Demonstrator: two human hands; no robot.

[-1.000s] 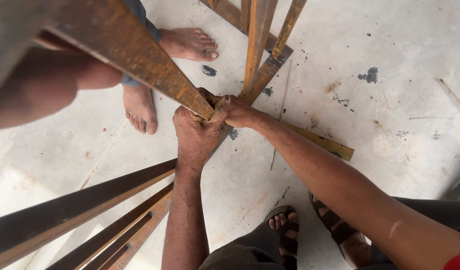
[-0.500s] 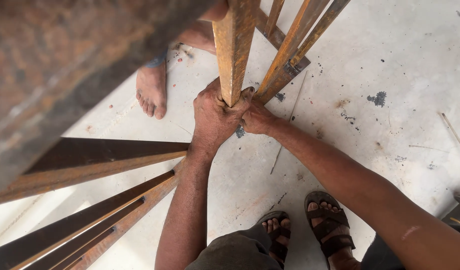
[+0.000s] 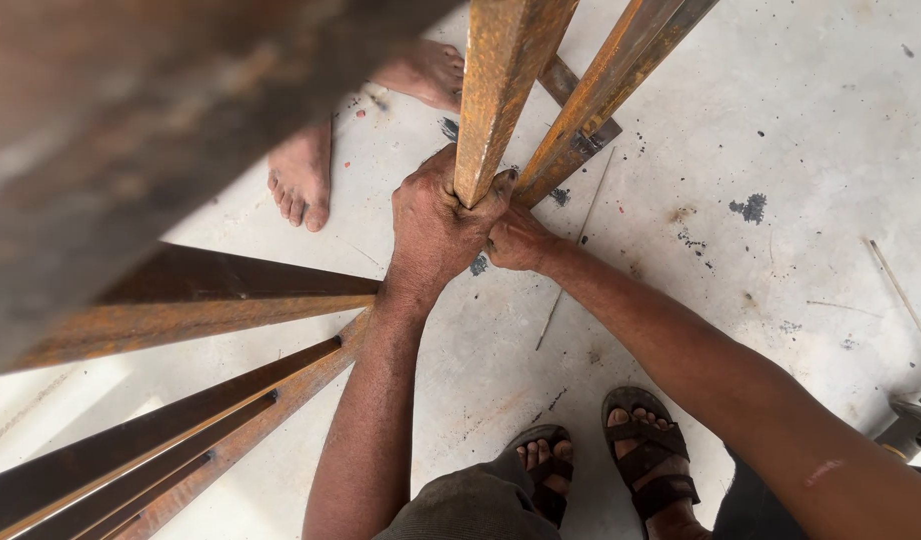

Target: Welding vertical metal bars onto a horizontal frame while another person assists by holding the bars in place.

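Note:
A rusty square steel bar (image 3: 501,80) stands upright in the middle of the head view. My left hand (image 3: 433,222) is wrapped around its lower part. My right hand (image 3: 519,240) grips the same bar just beside and below the left one, its fingers partly hidden. Two more rusty bars (image 3: 621,80) rise to the right of the held one, joined low down to a flat cross piece (image 3: 581,95). Several long rusty bars (image 3: 211,310) fan out to the lower left from the same frame.
Another person's bare feet (image 3: 303,172) stand on the grey concrete floor (image 3: 781,150) just beyond the frame. My own sandalled feet (image 3: 641,460) are at the bottom. A blurred thick bar (image 3: 131,130) fills the upper left. A thin rod (image 3: 901,290) lies at right.
The view has shifted, so the upright bar now sits nearer the centre and looks larger. Both hands keep their hold on it, and the other person's feet appear higher in the frame.

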